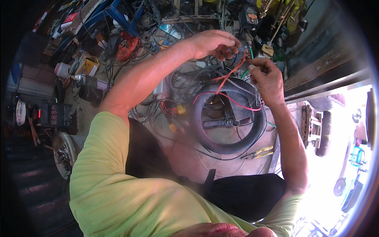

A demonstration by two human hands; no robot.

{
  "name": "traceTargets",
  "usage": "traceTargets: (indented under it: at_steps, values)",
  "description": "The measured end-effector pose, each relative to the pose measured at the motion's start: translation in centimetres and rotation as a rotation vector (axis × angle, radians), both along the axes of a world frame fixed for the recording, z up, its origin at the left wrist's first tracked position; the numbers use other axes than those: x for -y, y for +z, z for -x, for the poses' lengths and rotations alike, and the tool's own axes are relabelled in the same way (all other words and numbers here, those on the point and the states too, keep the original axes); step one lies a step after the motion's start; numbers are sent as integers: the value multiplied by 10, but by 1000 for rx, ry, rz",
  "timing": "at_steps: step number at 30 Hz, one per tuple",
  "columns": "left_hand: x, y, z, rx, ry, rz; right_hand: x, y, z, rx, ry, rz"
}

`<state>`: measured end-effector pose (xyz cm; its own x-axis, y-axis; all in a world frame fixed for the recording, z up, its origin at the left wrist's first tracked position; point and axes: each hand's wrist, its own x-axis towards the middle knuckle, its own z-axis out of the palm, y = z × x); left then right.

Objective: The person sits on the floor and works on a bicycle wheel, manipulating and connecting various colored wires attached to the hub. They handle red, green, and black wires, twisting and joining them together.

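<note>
My right hand [269,79] pinches a thin wire between thumb and fingertips, near the upper end of a bundle of red wires [230,75]. To its left hovers my left hand [216,44], its fingers loosely bent and apart, with nothing visible in them. The bundle runs down into a black rubber ring [197,129], like a tyre or inner tube, lying on the floor. Inside the ring sit dark parts, and a red-pink wire [241,103] loops over it. A green wire [251,52] shows beside my right fingertips. The wire ends at the fingers are too small to make out.
Pliers with yellow handles [263,151] lie below the ring. Cables with yellow connectors [181,109] spread to its left. A red plastic bag [127,45], a blue metal frame [116,15] and clutter fill the upper left. A green bottle [279,50] stands at upper right.
</note>
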<state>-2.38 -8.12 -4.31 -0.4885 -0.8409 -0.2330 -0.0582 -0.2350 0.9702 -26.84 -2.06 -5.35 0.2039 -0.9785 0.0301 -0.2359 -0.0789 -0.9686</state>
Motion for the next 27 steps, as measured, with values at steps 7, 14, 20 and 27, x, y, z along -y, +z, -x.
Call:
traceTargets:
  at_steps: [7,14,20,27]
  values:
    - [-22,-11,25,-250,-202,-50,1,-2,-1,250,62,-163]
    - [-15,-19,20,-268,-80,-83,1,-1,1,255,57,-202]
    - [-11,-2,17,-106,42,50,4,-5,4,290,17,-180]
    - [-32,-2,38,414,66,752,-1,-3,-2,103,-30,-39]
